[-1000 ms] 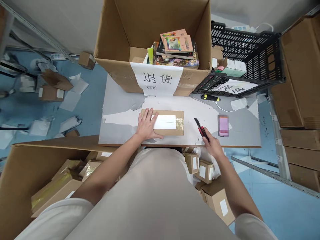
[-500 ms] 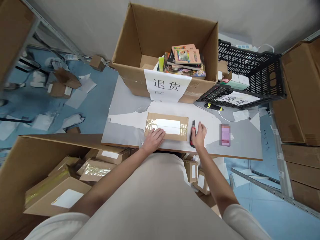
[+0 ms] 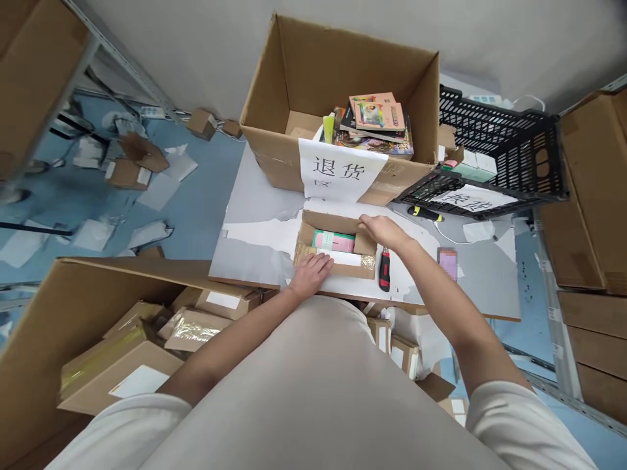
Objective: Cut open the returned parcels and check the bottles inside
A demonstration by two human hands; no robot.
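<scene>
On the worktable stands a small cardboard box [image 3: 368, 266], its top opened up. Inside lies a pink and green item [image 3: 345, 243] with a pale band around it; its kind is unclear. My left hand [image 3: 312, 274] rests with outstretched fingers on the near flap, beside a white label [image 3: 347, 258]. At the far right corner, my right hand [image 3: 381, 230] has its fingertips closed on the raised cardboard flap. A red and black utility knife [image 3: 385, 271] lies just right of the box, touched by neither hand.
Behind is a large open carton [image 3: 274, 153] holding books [image 3: 379, 121]. A black plastic crate [image 3: 531, 176] stands right of it. A black and yellow tool [image 3: 425, 214] and a phone [image 3: 447, 261] lie on the table [image 3: 490, 287]. A parcel-filled carton [image 3: 63, 287] is at lower left.
The small box went from closed to open, showing the pink and green item. My right hand moved from beside the knife to the box's far right flap. My left hand stayed on the box.
</scene>
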